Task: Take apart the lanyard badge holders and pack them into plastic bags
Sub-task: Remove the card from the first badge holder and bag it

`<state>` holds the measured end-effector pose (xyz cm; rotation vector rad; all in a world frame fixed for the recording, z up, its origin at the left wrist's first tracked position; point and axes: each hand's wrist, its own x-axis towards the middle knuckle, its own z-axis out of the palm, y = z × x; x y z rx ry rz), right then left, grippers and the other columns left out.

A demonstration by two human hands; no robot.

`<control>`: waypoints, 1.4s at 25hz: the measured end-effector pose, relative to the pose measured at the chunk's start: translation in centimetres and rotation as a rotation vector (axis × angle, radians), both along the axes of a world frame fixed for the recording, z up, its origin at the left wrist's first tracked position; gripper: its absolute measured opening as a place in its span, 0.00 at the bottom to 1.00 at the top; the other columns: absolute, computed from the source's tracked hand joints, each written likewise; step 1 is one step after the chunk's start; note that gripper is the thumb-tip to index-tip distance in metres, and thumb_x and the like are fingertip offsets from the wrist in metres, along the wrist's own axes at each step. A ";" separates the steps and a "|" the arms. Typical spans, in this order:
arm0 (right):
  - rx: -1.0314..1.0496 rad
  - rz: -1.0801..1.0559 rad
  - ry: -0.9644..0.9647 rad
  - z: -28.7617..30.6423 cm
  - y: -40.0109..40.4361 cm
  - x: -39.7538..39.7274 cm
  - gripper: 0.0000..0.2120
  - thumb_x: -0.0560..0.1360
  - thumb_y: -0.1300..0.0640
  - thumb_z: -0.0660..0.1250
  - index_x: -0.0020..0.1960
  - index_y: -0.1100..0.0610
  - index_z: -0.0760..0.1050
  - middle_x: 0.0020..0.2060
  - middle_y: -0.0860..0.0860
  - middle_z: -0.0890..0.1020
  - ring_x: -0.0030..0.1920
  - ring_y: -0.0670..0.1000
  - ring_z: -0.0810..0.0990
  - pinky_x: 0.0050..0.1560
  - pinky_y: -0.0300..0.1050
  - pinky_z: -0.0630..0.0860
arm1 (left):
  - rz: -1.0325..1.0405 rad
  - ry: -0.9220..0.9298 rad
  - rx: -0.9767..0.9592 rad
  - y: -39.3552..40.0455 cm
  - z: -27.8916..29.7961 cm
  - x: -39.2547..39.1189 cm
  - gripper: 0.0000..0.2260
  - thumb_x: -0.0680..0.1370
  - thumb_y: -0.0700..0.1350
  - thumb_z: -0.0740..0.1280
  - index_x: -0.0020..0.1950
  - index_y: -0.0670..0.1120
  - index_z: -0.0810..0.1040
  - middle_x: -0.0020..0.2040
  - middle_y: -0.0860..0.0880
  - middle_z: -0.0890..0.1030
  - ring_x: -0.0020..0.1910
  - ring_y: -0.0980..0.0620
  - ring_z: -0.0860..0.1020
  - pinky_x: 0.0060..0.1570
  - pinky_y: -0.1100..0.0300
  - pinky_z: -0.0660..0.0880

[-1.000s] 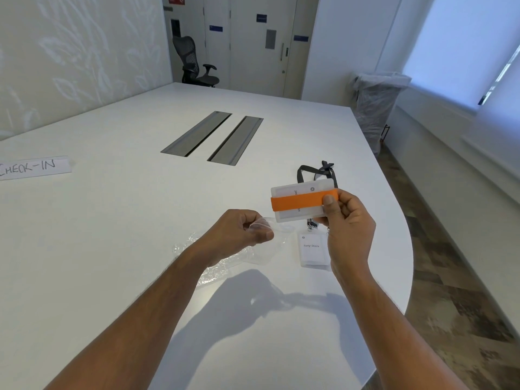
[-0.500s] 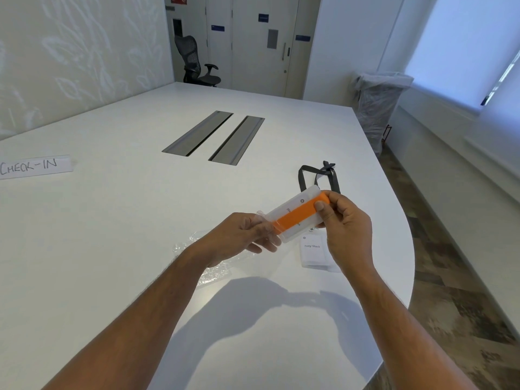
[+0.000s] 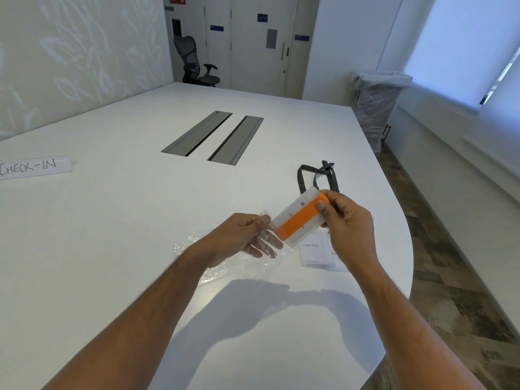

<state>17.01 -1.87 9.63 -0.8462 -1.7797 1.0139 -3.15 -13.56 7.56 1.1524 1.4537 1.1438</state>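
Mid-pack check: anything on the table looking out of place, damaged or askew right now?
Nothing stands out. The right hand grips the orange-banded badge holder, tilted toward the clear bag the left hand pinches open. More crinkled bags, name cards and the dark lanyard lie loosely nearby.

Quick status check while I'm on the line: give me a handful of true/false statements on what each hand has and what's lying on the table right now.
1. The right hand pinches the orange-banded badge holder at its upper end. True.
2. The left hand is empty. False: it holds a clear plastic bag at the holder's lower end.
3. The dark lanyard lies on the table beyond the hands. True.
4. The holder is fully inside the bag. False: most of it is outside.
5. The handwritten sign reads CHECK-OUT. False: it reads CHECK-IN.
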 end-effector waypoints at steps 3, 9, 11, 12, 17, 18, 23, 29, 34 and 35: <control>0.002 0.013 -0.006 0.0 -0.5 -0.6 0.09 0.82 0.55 0.67 0.55 0.42 0.80 0.46 0.38 0.85 0.48 0.38 0.84 0.46 0.31 0.80 | -0.038 0.019 0.002 0.2 -0.2 0.4 0.22 0.87 0.55 0.56 0.63 0.40 0.82 0.54 0.43 0.88 0.51 0.42 0.87 0.49 0.54 0.81; -0.035 0.054 -0.061 -0.8 -1.3 -2.1 0.08 0.82 0.56 0.68 0.58 0.49 0.84 0.49 0.43 0.87 0.51 0.45 0.85 0.54 0.47 0.84 | -0.021 -0.036 0.007 0.5 -0.6 0.8 0.23 0.85 0.55 0.60 0.65 0.37 0.78 0.57 0.38 0.86 0.55 0.39 0.87 0.56 0.48 0.83; 0.003 0.088 -0.132 -1.0 -1.7 -2.4 0.09 0.82 0.56 0.67 0.57 0.48 0.85 0.50 0.43 0.86 0.52 0.45 0.83 0.56 0.47 0.81 | 0.022 -0.039 0.007 0.8 -0.9 0.7 0.24 0.84 0.56 0.62 0.64 0.34 0.78 0.60 0.34 0.84 0.56 0.40 0.86 0.62 0.42 0.81; 0.029 0.097 -0.168 -1.0 -1.8 -2.5 0.09 0.82 0.55 0.66 0.57 0.48 0.85 0.50 0.44 0.85 0.52 0.45 0.83 0.56 0.46 0.80 | 0.040 -0.023 0.005 0.9 -1.0 0.7 0.25 0.84 0.57 0.62 0.63 0.35 0.78 0.61 0.34 0.83 0.55 0.42 0.85 0.63 0.40 0.79; 0.067 0.122 -0.243 -1.3 -2.2 -2.7 0.08 0.81 0.55 0.69 0.57 0.50 0.84 0.50 0.44 0.85 0.53 0.44 0.82 0.55 0.39 0.77 | 0.092 -0.094 -0.001 1.1 -1.1 1.2 0.24 0.81 0.59 0.64 0.59 0.38 0.82 0.58 0.39 0.86 0.56 0.43 0.85 0.65 0.41 0.79; 0.044 0.117 -0.222 -1.3 -2.2 -2.7 0.07 0.80 0.55 0.70 0.56 0.49 0.84 0.49 0.44 0.85 0.52 0.43 0.82 0.54 0.38 0.77 | 0.104 -0.107 -0.001 1.1 -1.2 1.2 0.23 0.82 0.58 0.64 0.59 0.38 0.82 0.58 0.38 0.86 0.57 0.40 0.85 0.64 0.40 0.79; 0.052 0.119 -0.239 -1.8 -2.5 -2.8 0.02 0.78 0.55 0.72 0.48 0.52 0.81 0.43 0.44 0.84 0.48 0.41 0.80 0.46 0.32 0.70 | 0.156 -0.120 -0.005 1.5 -1.3 1.6 0.20 0.84 0.55 0.62 0.53 0.40 0.84 0.52 0.40 0.86 0.51 0.42 0.84 0.63 0.41 0.78; 0.048 0.125 -0.252 -2.5 -2.3 -3.1 0.03 0.80 0.54 0.70 0.49 0.51 0.81 0.45 0.43 0.83 0.50 0.43 0.80 0.48 0.36 0.71 | 0.216 -0.093 -0.007 1.5 -1.6 1.8 0.21 0.84 0.57 0.62 0.52 0.40 0.84 0.49 0.41 0.85 0.49 0.46 0.82 0.60 0.44 0.79; 0.087 0.228 -0.355 -2.5 -1.2 -2.2 0.10 0.80 0.44 0.68 0.56 0.47 0.83 0.52 0.43 0.79 0.53 0.42 0.78 0.48 0.36 0.73 | 0.282 -0.171 -0.022 1.6 -1.8 1.3 0.21 0.85 0.58 0.60 0.57 0.45 0.86 0.56 0.40 0.87 0.57 0.41 0.84 0.64 0.43 0.78; 0.071 0.243 -0.384 -2.5 -1.0 -1.9 0.11 0.79 0.43 0.69 0.57 0.46 0.83 0.52 0.42 0.80 0.52 0.43 0.79 0.49 0.38 0.76 | 0.286 -0.198 -0.027 1.6 -1.8 1.2 0.21 0.85 0.58 0.60 0.57 0.45 0.86 0.56 0.40 0.87 0.57 0.41 0.84 0.65 0.42 0.78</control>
